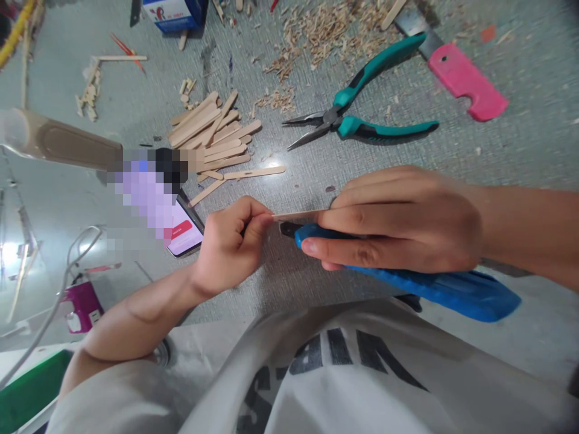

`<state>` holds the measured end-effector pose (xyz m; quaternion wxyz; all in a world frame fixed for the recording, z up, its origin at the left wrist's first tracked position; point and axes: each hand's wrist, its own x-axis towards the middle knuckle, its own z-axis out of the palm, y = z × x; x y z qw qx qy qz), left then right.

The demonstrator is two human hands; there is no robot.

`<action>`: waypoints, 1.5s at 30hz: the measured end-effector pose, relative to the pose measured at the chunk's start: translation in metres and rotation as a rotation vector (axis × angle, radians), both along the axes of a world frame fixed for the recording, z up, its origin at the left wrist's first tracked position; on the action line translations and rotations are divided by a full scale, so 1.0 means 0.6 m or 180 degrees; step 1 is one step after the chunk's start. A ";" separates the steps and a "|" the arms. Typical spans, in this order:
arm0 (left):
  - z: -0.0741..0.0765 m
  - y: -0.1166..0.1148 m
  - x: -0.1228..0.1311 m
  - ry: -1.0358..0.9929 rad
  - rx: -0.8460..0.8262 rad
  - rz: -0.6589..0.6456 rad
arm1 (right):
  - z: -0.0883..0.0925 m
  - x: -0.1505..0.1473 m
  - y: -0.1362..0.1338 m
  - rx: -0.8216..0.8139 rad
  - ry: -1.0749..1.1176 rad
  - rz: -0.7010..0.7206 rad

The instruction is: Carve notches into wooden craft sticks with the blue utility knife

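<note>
Between my two hands a thin wooden stick lies roughly level above the table. My left hand pinches its left end between thumb and fingers. The stick's right end runs under the fingers of my right hand, which is closed round a blue utility knife. The knife's short dark blade sits just below the stick, close to my left fingertips; whether it touches the wood I cannot tell. My right thumb lies along the front of the blue handle.
Beyond my hands lie a pile of wooden sticks, teal-handled pliers, a pink-handled blade, wood shavings and a blue box. A phone is by my left wrist, and a purple object is farther left.
</note>
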<state>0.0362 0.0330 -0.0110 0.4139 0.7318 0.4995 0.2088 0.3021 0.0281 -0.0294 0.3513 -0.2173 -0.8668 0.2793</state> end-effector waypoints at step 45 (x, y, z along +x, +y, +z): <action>0.015 0.005 0.000 0.0457 0.0308 -0.0471 | -0.044 -0.001 -0.020 0.0667 -0.0645 -0.0046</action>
